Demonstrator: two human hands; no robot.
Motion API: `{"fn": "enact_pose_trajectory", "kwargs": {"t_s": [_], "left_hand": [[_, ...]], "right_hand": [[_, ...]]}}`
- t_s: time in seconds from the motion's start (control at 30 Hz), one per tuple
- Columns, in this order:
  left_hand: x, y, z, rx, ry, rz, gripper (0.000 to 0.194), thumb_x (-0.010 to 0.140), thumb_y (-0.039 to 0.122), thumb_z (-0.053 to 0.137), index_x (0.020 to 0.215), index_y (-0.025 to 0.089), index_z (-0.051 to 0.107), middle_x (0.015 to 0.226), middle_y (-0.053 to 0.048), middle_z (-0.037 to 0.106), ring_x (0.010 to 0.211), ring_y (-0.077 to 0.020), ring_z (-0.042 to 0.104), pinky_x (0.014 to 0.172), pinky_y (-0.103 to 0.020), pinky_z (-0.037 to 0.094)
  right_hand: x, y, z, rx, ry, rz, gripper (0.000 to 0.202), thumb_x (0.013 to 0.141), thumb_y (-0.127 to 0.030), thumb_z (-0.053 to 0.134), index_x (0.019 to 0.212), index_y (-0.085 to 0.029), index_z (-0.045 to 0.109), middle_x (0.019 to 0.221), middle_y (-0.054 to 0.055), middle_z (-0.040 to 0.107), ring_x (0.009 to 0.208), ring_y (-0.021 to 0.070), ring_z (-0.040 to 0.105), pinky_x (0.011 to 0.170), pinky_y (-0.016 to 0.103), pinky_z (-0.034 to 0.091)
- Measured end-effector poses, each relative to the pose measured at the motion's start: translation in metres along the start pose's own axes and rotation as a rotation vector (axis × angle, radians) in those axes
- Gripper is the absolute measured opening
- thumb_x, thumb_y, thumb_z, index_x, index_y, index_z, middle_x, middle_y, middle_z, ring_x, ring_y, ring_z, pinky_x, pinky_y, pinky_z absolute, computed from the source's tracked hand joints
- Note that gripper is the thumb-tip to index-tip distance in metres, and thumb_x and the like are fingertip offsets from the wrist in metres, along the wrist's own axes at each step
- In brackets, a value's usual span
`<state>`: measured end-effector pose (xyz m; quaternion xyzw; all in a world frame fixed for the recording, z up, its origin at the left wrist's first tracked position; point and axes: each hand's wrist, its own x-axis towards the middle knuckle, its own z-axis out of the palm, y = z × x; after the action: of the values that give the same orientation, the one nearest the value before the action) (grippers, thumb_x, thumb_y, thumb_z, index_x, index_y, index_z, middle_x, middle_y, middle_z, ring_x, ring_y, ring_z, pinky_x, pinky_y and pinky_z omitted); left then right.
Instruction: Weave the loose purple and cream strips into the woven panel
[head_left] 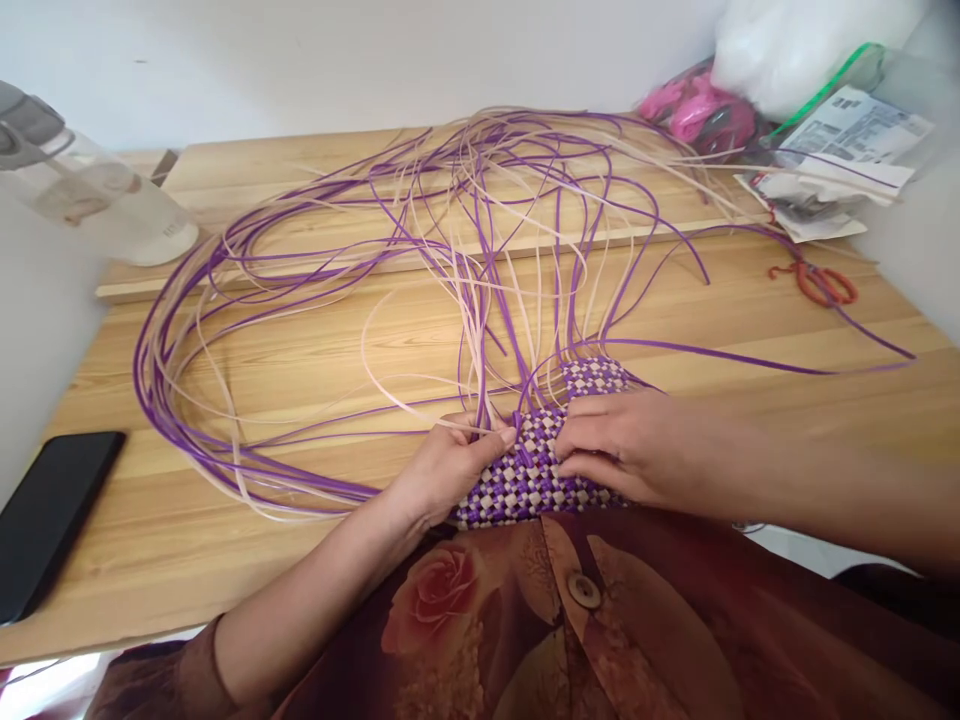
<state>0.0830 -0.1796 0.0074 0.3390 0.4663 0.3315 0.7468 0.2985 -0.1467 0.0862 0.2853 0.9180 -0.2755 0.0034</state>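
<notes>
A woven piece (517, 490) in a purple and cream checked pattern lies at the table's front edge, against the patterned brown shirt. Long purple and cream strands (169, 400) run from it, fanning out behind and looping round to the left. My left hand (450, 465) pinches strands at the weave's left part, thumb and fingers together. Over the right part of the weave rests my right hand (622, 445), its fingers bent and pressed onto the surface; whether a strand is under the fingertips is hidden.
A black phone (56, 515) lies at the left edge, with a clear bottle (112, 200) behind it. Orange-handled scissors (825, 285) lie at the right. Plastic bags (787, 60), a pink bundle (697, 110) and papers (855, 130) fill the back right corner.
</notes>
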Motion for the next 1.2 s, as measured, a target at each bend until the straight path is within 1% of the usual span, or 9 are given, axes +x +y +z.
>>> {"fn": "enact_pose_trajectory", "kwargs": {"t_s": [0.13, 0.3, 0.43, 0.53, 0.63, 0.8, 0.87, 1.03, 1.2], "left_hand": [[0.001, -0.003, -0.001, 0.01, 0.006, 0.016, 0.033, 0.065, 0.043, 0.08, 0.076, 0.014, 0.069, 0.071, -0.001, 0.065, 0.07, -0.0146, 0.056, 0.07, -0.027, 0.042], [0.003, -0.004, -0.001, -0.015, 0.008, 0.019, 0.031, 0.064, 0.041, 0.081, 0.075, 0.014, 0.068, 0.072, -0.002, 0.064, 0.071, -0.0151, 0.056, 0.071, -0.028, 0.044], [0.003, -0.004, 0.0, 0.055, 0.025, 0.056, 0.03, 0.067, 0.042, 0.078, 0.074, 0.015, 0.069, 0.072, -0.003, 0.065, 0.071, -0.0163, 0.056, 0.071, -0.029, 0.044], [0.003, -0.004, -0.001, 0.138, 0.055, 0.09, 0.029, 0.069, 0.043, 0.076, 0.073, 0.015, 0.07, 0.07, -0.003, 0.065, 0.068, -0.0158, 0.055, 0.067, -0.027, 0.043], [0.002, -0.003, -0.002, 0.149, 0.066, 0.094, 0.027, 0.071, 0.043, 0.075, 0.076, 0.016, 0.071, 0.072, -0.001, 0.066, 0.065, -0.0138, 0.054, 0.064, -0.026, 0.041], [0.004, -0.003, -0.003, 0.127, 0.034, 0.062, 0.028, 0.071, 0.043, 0.075, 0.075, 0.015, 0.07, 0.07, -0.001, 0.065, 0.066, -0.0136, 0.054, 0.067, -0.026, 0.041], [0.004, -0.003, -0.002, 0.085, 0.039, 0.047, 0.028, 0.071, 0.042, 0.076, 0.075, 0.015, 0.07, 0.07, 0.0, 0.065, 0.066, -0.0133, 0.054, 0.067, -0.026, 0.041], [0.004, -0.006, 0.001, 0.074, 0.109, 0.088, 0.027, 0.07, 0.04, 0.077, 0.069, 0.015, 0.068, 0.067, 0.001, 0.063, 0.061, -0.0113, 0.05, 0.062, -0.024, 0.039], [0.002, -0.002, 0.0, 0.156, 0.068, 0.04, 0.03, 0.074, 0.044, 0.073, 0.069, 0.015, 0.068, 0.067, 0.0, 0.065, 0.059, -0.0113, 0.052, 0.06, -0.024, 0.04]], "right_hand": [[-0.001, 0.002, 0.041, 0.067, 0.267, -0.059, 0.015, 0.093, -0.025, 0.056, 0.096, -0.018, 0.069, 0.086, 0.005, 0.066, 0.08, 0.0148, 0.059, 0.075, 0.027, 0.046], [0.013, 0.008, 0.062, -0.008, 0.489, -0.211, 0.015, 0.092, -0.024, 0.057, 0.099, -0.018, 0.069, 0.091, 0.006, 0.067, 0.085, 0.0162, 0.059, 0.08, 0.029, 0.048], [0.017, 0.006, 0.056, 0.033, 0.469, -0.176, 0.013, 0.091, -0.024, 0.057, 0.089, -0.015, 0.067, 0.085, 0.006, 0.065, 0.081, 0.0159, 0.057, 0.076, 0.03, 0.046], [0.007, 0.0, 0.041, 0.221, 0.292, -0.022, 0.011, 0.087, -0.02, 0.058, 0.076, -0.016, 0.059, 0.07, 0.001, 0.058, 0.066, 0.0123, 0.051, 0.064, 0.026, 0.041], [-0.005, -0.004, 0.031, 0.36, 0.148, 0.063, 0.009, 0.085, -0.02, 0.059, 0.078, -0.017, 0.056, 0.07, 0.0, 0.056, 0.063, 0.0113, 0.048, 0.059, 0.025, 0.039], [-0.001, -0.006, 0.04, 0.489, 0.358, -0.076, 0.005, 0.089, -0.021, 0.059, 0.087, -0.017, 0.06, 0.085, 0.004, 0.064, 0.084, 0.0147, 0.055, 0.081, 0.029, 0.043], [0.001, -0.006, 0.043, 0.489, 0.354, -0.085, 0.006, 0.09, -0.019, 0.057, 0.086, -0.016, 0.059, 0.081, 0.003, 0.062, 0.08, 0.0133, 0.054, 0.078, 0.028, 0.042], [-0.012, -0.008, 0.043, 0.507, 0.182, -0.031, 0.008, 0.091, -0.019, 0.054, 0.084, -0.016, 0.056, 0.078, 0.0, 0.058, 0.072, 0.0103, 0.05, 0.068, 0.024, 0.04], [-0.015, -0.01, 0.052, 0.576, 0.361, -0.061, 0.007, 0.09, -0.021, 0.06, 0.085, -0.016, 0.06, 0.083, 0.003, 0.062, 0.085, 0.0134, 0.056, 0.081, 0.028, 0.043]]}}
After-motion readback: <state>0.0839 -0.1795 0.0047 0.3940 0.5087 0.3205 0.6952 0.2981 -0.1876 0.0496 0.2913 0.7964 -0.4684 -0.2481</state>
